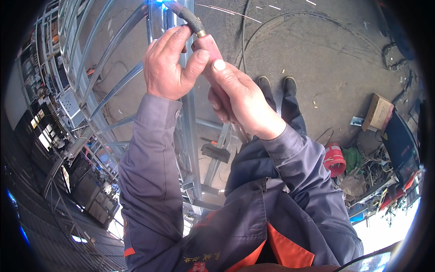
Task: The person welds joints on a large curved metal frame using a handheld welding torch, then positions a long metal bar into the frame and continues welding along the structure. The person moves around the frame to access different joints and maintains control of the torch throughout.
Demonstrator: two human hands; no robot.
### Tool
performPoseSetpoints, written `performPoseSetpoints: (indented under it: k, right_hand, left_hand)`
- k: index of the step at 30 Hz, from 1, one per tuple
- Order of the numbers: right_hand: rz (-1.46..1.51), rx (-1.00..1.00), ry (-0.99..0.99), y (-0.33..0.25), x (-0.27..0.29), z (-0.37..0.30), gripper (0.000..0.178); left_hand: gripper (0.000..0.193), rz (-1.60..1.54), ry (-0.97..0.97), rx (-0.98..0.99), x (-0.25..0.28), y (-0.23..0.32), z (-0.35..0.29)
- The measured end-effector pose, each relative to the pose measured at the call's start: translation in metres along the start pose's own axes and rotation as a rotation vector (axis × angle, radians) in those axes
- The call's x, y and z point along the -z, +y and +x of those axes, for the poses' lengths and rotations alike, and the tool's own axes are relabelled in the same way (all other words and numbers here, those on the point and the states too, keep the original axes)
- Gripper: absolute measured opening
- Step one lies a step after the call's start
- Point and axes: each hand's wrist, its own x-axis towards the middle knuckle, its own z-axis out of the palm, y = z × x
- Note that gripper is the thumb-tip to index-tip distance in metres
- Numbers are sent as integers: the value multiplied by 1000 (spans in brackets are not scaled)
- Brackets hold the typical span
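Observation:
A welding torch (207,44) with a reddish handle and a dark bent neck points up and left, toward a metal tube frame (156,22). A bright blue-white arc glows at its tip at the top edge, and sparks streak off to the right. My right hand (242,97) wraps the handle, thumb lying along its top. My left hand (170,63) steadies the torch from the left, its fingers by the neck and its thumb against the handle. Below my right hand, the torch cable (240,132) leads down toward my body. The exact weld spot is partly cut off.
Curved metal bars (122,31) rise at the left, with a workshop structure behind. A black clamp-like piece (215,153) sits on a lower bar. At the right are a cardboard box (378,112), a red reel (334,160) and scrap. A cable (281,16) loops across the concrete floor.

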Motion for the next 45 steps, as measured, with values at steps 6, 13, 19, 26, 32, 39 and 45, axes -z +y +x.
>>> performPoseSetpoints:
  k: [6,13,19,26,32,39,45]
  right_hand:
    - [2,-44,1,-5,-1,-2,61]
    - [-6,-59,9,-4,-2,-1,62]
    - [-29,-49,-7,-8,2,-4,59]
    - [34,-44,41,3,10,-35,62]
    - [2,25,81,13,16,-63,62]
    - [-95,167,240,21,-1,-133,64]
    - [-304,287,240,42,-32,-208,82]
  left_hand:
    - [58,-11,28,-11,-1,1,1]
    - [59,19,9,-17,0,-2,-1]
    - [61,16,-4,-6,-1,-1,-1]
    - [53,25,-61,-55,5,3,2]
    - [48,57,-49,-46,7,4,-2]
    - [52,55,9,-46,11,3,-8]
    - [38,-72,149,64,36,74,-74]
